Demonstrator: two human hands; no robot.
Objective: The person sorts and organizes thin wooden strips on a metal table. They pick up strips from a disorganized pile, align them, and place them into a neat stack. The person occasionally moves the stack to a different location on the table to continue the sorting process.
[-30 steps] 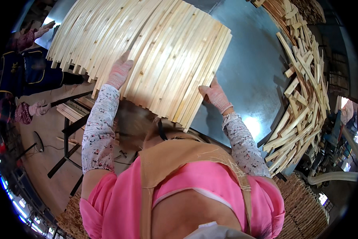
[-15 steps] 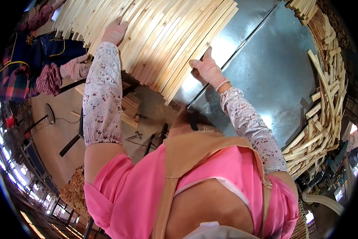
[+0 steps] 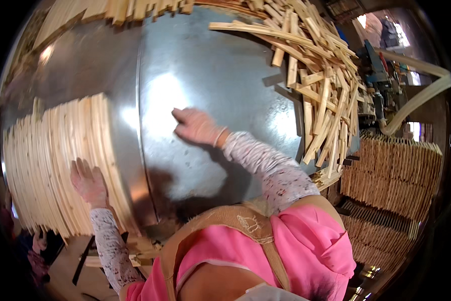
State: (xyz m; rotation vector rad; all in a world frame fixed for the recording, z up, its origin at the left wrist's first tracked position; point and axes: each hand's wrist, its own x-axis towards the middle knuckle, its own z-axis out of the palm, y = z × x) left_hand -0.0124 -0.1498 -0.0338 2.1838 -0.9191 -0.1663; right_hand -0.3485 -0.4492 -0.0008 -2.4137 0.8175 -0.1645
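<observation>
Rows of pale wooden strips lie side by side on the metal-topped table at the left. My left hand, in a light glove, rests flat on the strips near their right side, fingers stretched. Over bare metal to the right of the strips is my right hand, also gloved. Its fingers are loosely bent, with a gap between the two tips that show and nothing visible in them. The rest of its fingers are tucked out of sight.
A shiny metal tabletop with a seam spreads ahead. Short wood pieces lie in a loose heap at its right. More strips line the far edge. Stacked wood and a pale hose stand beyond, at right. Another person is partly visible at lower left.
My view has turned right, bringing the wood heap closer to the middle. My right hand has left the edge of the strips and is now over bare metal; my left hand stays on the strips.
</observation>
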